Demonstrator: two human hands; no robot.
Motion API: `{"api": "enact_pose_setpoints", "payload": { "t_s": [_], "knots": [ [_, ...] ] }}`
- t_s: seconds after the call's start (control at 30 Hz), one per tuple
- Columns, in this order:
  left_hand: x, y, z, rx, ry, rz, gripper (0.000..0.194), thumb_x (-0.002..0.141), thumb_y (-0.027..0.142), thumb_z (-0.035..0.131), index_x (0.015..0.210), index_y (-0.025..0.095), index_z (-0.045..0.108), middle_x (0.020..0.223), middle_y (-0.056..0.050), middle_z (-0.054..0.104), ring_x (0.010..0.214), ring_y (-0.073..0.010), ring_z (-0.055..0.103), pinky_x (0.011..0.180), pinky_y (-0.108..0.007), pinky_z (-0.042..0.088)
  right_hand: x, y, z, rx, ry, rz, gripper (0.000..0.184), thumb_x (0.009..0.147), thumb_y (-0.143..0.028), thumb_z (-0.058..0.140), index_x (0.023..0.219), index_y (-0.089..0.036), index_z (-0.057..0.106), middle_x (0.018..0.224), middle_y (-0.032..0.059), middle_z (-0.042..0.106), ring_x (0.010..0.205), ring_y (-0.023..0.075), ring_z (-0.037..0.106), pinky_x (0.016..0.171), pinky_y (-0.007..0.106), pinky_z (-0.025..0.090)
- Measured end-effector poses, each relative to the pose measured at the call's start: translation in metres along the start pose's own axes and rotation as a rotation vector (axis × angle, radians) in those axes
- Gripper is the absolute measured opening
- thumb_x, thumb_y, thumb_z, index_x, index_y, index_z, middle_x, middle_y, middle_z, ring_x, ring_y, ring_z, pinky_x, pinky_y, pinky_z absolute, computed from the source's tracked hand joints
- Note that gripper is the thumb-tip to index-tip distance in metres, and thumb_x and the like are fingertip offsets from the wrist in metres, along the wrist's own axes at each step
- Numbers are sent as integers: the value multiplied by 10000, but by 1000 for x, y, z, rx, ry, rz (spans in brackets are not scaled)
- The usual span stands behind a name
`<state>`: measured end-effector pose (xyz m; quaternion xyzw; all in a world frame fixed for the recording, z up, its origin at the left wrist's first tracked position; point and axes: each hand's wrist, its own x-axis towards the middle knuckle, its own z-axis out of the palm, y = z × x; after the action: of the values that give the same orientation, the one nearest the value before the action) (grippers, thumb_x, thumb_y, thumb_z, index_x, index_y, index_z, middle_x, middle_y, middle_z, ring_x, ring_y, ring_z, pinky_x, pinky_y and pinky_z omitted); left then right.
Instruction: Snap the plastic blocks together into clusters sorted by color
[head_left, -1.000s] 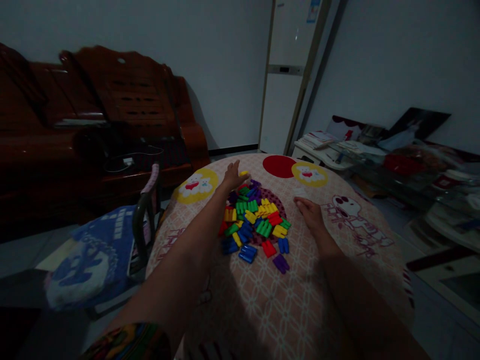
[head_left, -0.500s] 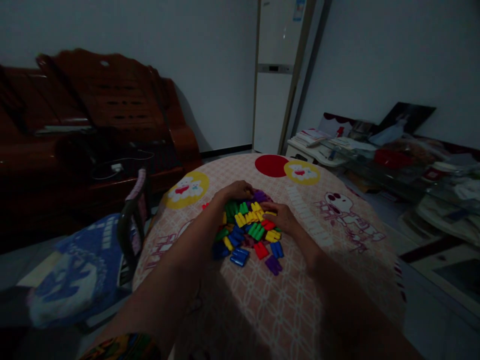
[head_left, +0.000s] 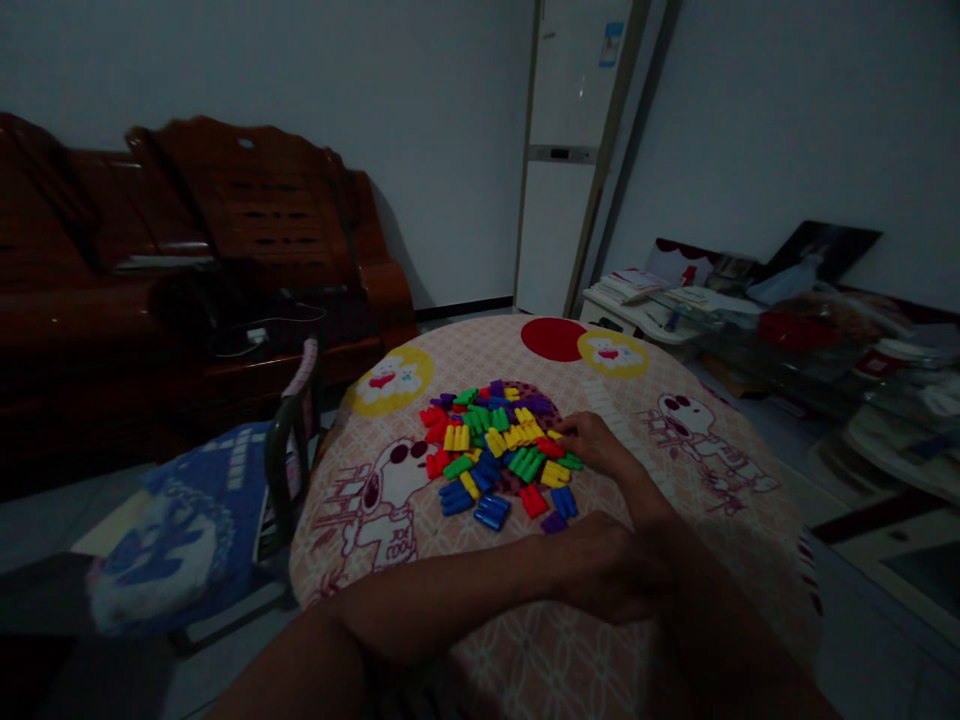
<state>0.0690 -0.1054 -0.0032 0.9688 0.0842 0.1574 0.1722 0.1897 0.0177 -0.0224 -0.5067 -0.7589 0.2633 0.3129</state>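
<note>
A loose pile of plastic building blocks point(head_left: 491, 442) in red, yellow, green, blue and purple lies on the round table. At the pile's right edge is my right hand point(head_left: 596, 442), its fingers bent together at a small yellow block point(head_left: 555, 435). Their grip is partly hidden. My left hand point(head_left: 619, 565) is drawn back in front of the pile and crosses toward my right forearm, apart from the blocks. Its fingers are curled and dark, so anything inside them is hidden. A purple block point(head_left: 553, 523) lies just beyond it.
A patterned cloth point(head_left: 465, 350) covers the table. To the left stands a chair point(head_left: 289, 440) with a blue cloth point(head_left: 202, 500), before a wooden sofa point(head_left: 255, 220). On the right, a glass-topped cabinet point(head_left: 720, 325) carries clutter. A tall white appliance point(head_left: 559, 230) stands behind.
My left hand has left the far side of the pile and come back toward me and right. My right hand stays by the pile's right edge. The view has shifted slightly.
</note>
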Motion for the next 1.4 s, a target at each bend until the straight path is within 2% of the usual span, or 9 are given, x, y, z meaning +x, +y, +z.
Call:
{"api": "enact_pose_setpoints", "payload": {
  "t_s": [0.07,0.2,0.3,0.43,0.57,1.03,1.23,1.3,1.4],
  "knots": [
    [-5,-5,4,10,-15,-13,181,944,328,529,895,208,655,925,-39,725,847,-167,673,700,-264,489,-2,2,-2,33,39,34,105,662,-260,664,643,-185,735,569,-11,663,610,154,590,569,241,436],
    [-17,-28,-13,120,26,-218,193,947,308,512,1035,190,637,1007,-93,690,924,-208,656,774,-300,501,0,17,-12,318,214,279,214,611,-361,693,701,-169,724,625,17,693,564,153,602,527,256,440],
    [-19,-34,-12,159,10,-154,242,906,316,568,1098,179,624,1083,-126,667,1029,-253,632,893,-361,491,4,33,-24,503,413,425,305,527,-377,749,731,-161,684,589,32,674,477,140,569,431,234,383],
    [-18,-33,6,145,10,-99,319,890,278,588,1192,175,596,1187,-146,647,1133,-273,604,987,-396,459,10,52,-34,499,618,458,312,508,-361,741,735,-181,626,570,21,654,488,156,589,447,250,441],
    [-19,-40,11,96,31,-106,365,895,323,614,1226,173,587,1260,-163,631,1168,-278,600,987,-392,469,14,68,-36,326,782,369,314,521,-397,716,736,-185,631,665,31,684,631,190,644,574,291,511],
    [-18,-44,8,88,22,-104,362,914,345,602,1226,163,595,1244,-167,645,1175,-286,607,998,-393,471,8,70,-42,52,752,365,294,529,-450,762,623,-224,601,653,37,690,642,222,634,626,327,492],
    [-19,-45,11,85,26,-88,411,924,342,585,1282,140,570,1310,-180,622,1205,-295,591,1011,-413,468,-9,45,-43,-57,890,263,246,680,-433,689,742,-197,661,702,51,692,661,215,622,690,341,501],
    [-18,-45,10,83,21,-87,390,921,331,586,1265,146,578,1302,-185,624,1199,-292,595,1009,-414,468,-10,31,-35,-33,796,168,234,738,-427,635,706,-197,664,689,45,688,664,210,622,697,335,506],
    [-16,-44,8,91,0,-83,350,909,328,598,1202,136,608,1235,-180,653,1169,-296,607,998,-414,475,-5,10,-13,81,501,25,250,783,-414,606,773,-194,725,793,53,735,766,223,667,762,339,529]
  ]
}}
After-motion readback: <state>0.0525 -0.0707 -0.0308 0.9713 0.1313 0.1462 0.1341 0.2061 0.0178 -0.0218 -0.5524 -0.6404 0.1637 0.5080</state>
